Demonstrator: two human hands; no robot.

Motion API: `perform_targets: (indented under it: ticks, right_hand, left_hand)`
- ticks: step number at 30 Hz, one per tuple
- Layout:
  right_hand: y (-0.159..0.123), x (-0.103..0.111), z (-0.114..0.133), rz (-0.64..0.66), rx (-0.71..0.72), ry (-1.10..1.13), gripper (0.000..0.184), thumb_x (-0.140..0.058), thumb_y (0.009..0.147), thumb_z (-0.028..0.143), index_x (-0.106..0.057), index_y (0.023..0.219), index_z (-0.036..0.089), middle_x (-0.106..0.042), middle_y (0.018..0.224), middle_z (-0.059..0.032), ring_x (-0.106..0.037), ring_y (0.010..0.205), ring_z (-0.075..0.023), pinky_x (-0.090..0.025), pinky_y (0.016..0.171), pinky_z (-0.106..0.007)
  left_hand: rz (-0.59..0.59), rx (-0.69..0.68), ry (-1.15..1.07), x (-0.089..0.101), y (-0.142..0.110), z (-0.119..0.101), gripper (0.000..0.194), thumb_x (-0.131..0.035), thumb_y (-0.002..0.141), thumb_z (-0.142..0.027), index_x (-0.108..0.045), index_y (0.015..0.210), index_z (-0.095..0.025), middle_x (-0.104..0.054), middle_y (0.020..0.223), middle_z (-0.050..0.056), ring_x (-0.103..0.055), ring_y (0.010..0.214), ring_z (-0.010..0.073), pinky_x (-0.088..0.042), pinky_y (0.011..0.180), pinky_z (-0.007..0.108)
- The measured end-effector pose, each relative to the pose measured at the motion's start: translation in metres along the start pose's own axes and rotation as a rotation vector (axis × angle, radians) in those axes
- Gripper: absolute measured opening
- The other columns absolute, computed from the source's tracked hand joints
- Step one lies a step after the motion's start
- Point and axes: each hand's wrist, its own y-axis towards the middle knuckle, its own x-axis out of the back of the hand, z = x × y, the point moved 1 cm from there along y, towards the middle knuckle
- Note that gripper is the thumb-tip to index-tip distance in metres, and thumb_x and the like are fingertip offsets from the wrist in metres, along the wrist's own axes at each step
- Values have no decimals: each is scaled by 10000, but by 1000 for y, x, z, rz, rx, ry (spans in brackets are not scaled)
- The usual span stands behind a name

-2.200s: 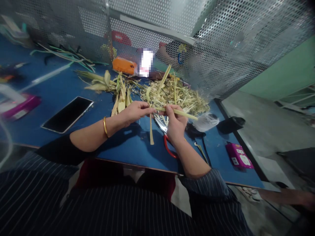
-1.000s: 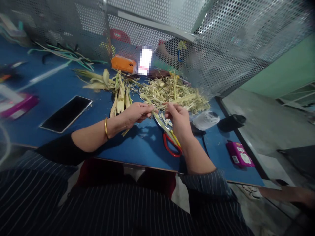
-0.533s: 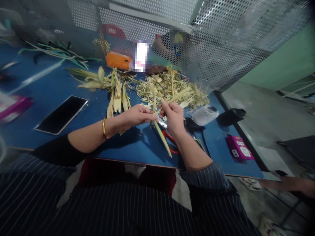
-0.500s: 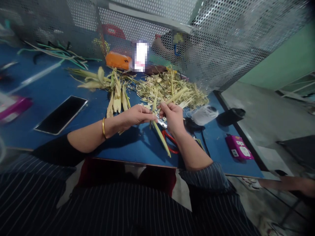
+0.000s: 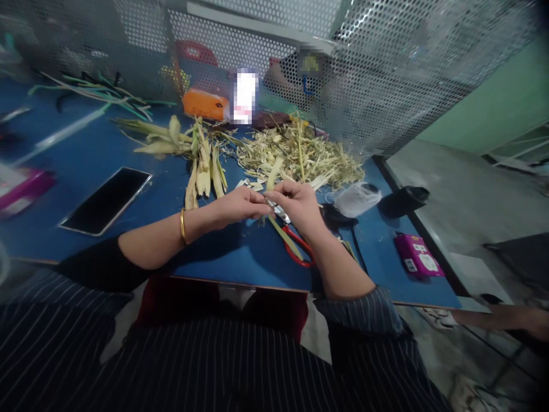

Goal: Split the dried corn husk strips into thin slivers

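Note:
A pale green strip of husk (image 5: 275,170), apparently corn husk, runs between my hands, its lower end slanting down towards me. My left hand (image 5: 245,203), below a gold bangle, is closed on it in a pinch. From the other side my right hand (image 5: 295,201) pinches the same strip, the two sets of fingertips meeting. Just beneath lie red-handled scissors (image 5: 282,213) on the blue table, partly hidden by my right hand and the strip. Beyond my hands is a heap of shredded husk (image 5: 309,150); left of it lie whole dried husks (image 5: 205,169).
On the left are a dark phone (image 5: 107,200) and a pink packet (image 5: 28,191). To the right lie a clear plastic bag (image 5: 357,199), a black cylinder (image 5: 403,204) and a magenta packet (image 5: 418,256). A perforated metal screen (image 5: 364,86) rises behind. Someone's arm shows at the lower right.
My right hand has moved in to my left hand's fingertips. The piece it held out to the upper right no longer shows; a broad strip end now stands up above the fingers.

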Motion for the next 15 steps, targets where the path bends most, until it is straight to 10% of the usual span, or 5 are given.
perform_targets:
  ticks: [7,15]
  right_hand:
    - [0,-8,-4,-220,84,16,280,-651,780,248,-485,562,189,-418,583,53,-397,580,-95,-327,594,-265]
    - [-6,12,12,-432,326,-361,207,-542,914,358,-639,807,210,-613,817,-41,-554,830,-177,-404,820,-350]
  left_hand:
    - [113,-86,15,-5,-1,-1,343,-618,790,-258,-501,486,-150,-403,489,-36,-309,505,67,-225,515,244]
    - [-34,60,-290,8,4,1,257,-686,786,-376,-695,708,-131,-534,577,-6,-327,435,43,-189,424,222]
